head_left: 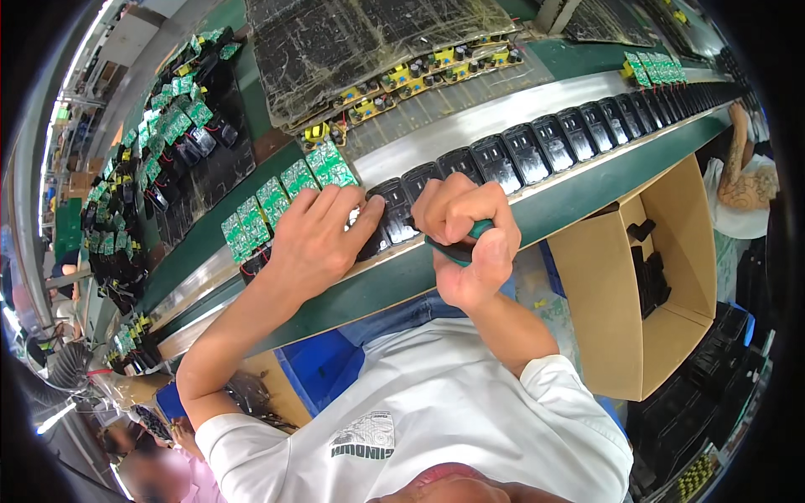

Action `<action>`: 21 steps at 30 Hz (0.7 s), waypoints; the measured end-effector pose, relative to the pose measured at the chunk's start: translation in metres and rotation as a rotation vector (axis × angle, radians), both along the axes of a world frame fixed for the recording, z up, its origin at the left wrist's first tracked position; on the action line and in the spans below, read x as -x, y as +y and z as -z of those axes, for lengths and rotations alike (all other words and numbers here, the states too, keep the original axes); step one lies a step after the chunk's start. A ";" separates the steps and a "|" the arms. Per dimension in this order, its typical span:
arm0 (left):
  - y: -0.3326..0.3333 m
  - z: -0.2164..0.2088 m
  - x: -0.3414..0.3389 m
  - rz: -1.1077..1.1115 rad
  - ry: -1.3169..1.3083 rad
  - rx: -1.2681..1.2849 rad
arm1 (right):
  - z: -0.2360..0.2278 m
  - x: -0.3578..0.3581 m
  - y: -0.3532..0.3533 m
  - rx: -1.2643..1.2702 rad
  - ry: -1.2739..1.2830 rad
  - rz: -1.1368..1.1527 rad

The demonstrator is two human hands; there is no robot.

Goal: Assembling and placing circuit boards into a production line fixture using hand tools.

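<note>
A long row of open black plastic cases stands along the bench in front of me. My left hand bends over the near end of the row, its fingers on a black case that they partly hide. Green circuit boards sit just left of and beyond that hand. My right hand is closed round green-handled pliers. Their tip points left at the cases near my left hand, and their jaws are mostly hidden by my fingers.
Stacked dark sheets with yellow-and-black components along their edge lie beyond the row. More wired boards crowd a mat at the left. An open cardboard box with black parts stands at the right. Other people are at both sides.
</note>
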State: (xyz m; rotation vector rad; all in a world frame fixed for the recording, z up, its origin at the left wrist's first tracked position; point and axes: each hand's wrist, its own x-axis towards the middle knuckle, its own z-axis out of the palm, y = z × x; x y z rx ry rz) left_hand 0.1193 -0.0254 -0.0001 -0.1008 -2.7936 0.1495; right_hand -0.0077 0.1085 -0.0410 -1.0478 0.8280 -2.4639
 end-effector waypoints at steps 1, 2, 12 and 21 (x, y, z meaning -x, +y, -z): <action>0.000 0.000 0.000 -0.006 -0.004 0.008 | 0.000 0.000 0.000 -0.004 0.005 -0.003; 0.001 0.000 0.000 -0.013 -0.008 0.017 | -0.001 0.001 -0.001 -0.008 0.010 -0.006; 0.003 -0.001 0.003 -0.035 -0.045 0.084 | -0.004 0.000 0.000 -0.008 0.023 -0.021; -0.007 -0.006 0.007 0.041 -0.083 0.042 | -0.010 0.000 -0.020 -0.024 0.039 0.052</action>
